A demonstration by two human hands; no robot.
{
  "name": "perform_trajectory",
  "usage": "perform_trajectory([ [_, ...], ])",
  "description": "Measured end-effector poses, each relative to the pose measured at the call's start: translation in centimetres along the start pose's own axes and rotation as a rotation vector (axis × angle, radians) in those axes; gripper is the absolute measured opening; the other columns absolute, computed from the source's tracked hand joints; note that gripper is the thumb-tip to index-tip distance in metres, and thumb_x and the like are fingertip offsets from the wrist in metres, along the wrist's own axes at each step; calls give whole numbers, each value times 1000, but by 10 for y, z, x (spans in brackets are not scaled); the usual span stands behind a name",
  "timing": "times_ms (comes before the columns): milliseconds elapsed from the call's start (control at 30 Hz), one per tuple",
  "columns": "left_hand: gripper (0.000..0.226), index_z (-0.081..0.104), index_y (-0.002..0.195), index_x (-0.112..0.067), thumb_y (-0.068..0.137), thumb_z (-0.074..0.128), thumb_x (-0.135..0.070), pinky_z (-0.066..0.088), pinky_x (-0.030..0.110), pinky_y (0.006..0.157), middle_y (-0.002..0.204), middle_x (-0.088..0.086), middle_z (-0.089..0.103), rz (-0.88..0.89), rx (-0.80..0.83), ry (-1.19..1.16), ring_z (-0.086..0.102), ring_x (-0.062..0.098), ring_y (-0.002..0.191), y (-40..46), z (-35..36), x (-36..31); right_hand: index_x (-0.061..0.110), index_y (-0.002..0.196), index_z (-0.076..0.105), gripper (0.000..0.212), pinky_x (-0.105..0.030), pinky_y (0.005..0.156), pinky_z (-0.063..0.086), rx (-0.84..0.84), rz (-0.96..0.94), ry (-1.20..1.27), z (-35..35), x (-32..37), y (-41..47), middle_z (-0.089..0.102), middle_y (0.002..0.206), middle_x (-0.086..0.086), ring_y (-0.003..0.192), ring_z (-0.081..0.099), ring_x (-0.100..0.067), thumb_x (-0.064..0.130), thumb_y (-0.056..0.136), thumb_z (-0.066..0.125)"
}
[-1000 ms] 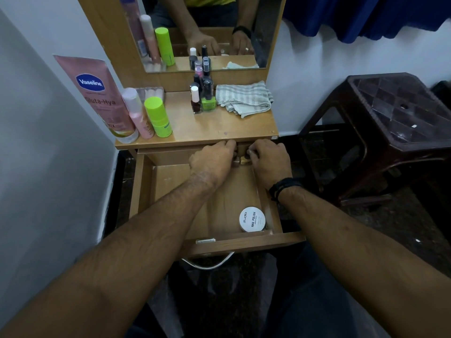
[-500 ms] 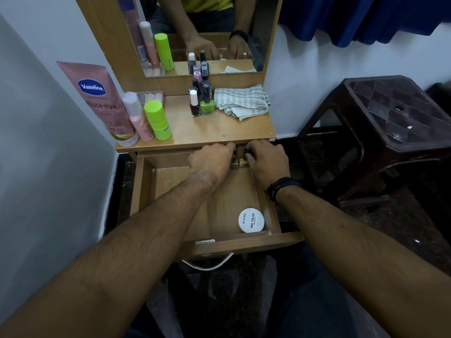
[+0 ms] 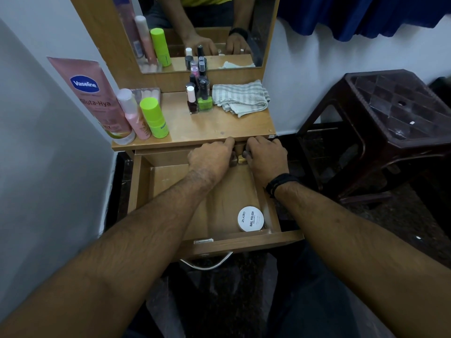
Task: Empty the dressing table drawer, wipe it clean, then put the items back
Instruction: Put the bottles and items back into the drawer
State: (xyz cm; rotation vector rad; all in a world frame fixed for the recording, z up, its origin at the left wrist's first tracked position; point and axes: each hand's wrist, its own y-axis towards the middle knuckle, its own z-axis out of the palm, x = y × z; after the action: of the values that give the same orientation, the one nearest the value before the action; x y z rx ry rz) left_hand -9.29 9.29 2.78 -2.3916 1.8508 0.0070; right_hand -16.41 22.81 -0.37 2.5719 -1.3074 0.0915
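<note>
Drawer (image 3: 144, 191) pulled out, both hands at back edge, gold-capped item (image 3: 241, 159) between

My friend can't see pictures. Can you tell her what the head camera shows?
Two hands, left hand and right hand, reach into the back of an open wooden drawer, fingers curled around small items there. A white round tin sits near the drawer's front; bottles and a folded cloth stand on the tabletop above.

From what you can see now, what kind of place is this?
Probably a bedroom or dressing corner at home: a wooden dressing table with a mirror, nail polish bottles and a pink Vaseline lotion tube on top, a dark brown plastic stool beside it.
</note>
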Motion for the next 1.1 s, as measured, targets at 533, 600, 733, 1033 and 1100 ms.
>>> perform_trajectory([
  [533,27,50,119,-24,106,38,-44,44,41,69,119,5,67,40,-77,-58,65,37,104,-31,-21,9,17,93,61,14,-40,82,43,-41,6,127,-23,14,-12,65,93,-4,85,60,-29,31,91,60],
  [600,26,52,116,-24,105,40,-44,45,41,65,115,3,66,77,-180,-51,65,35,97,-34,-38,11,16,93,63,13,-40,78,42,-116,-27,178,-37,26,-6,66,90,-5,82,60,-30,29,91,60],
  [733,26,57,117,-22,101,47,-40,48,41,64,117,3,61,107,-382,10,65,31,94,-19,-87,21,13,99,66,15,-40,80,43,-218,-65,292,-69,51,20,68,93,-5,87,62,-27,24,92,59],
  [1033,31,63,123,-18,92,61,-18,47,48,69,123,5,58,-135,-262,98,61,34,108,28,-132,49,29,123,63,36,-47,94,49,-51,-62,268,-84,76,92,64,121,0,110,61,-28,33,88,54],
  [1100,30,63,122,-18,92,62,-16,44,47,68,119,6,61,-171,-222,127,61,34,108,34,-132,54,33,126,61,38,-47,93,49,-4,-62,243,-80,81,101,63,122,0,110,60,-30,34,88,53],
])
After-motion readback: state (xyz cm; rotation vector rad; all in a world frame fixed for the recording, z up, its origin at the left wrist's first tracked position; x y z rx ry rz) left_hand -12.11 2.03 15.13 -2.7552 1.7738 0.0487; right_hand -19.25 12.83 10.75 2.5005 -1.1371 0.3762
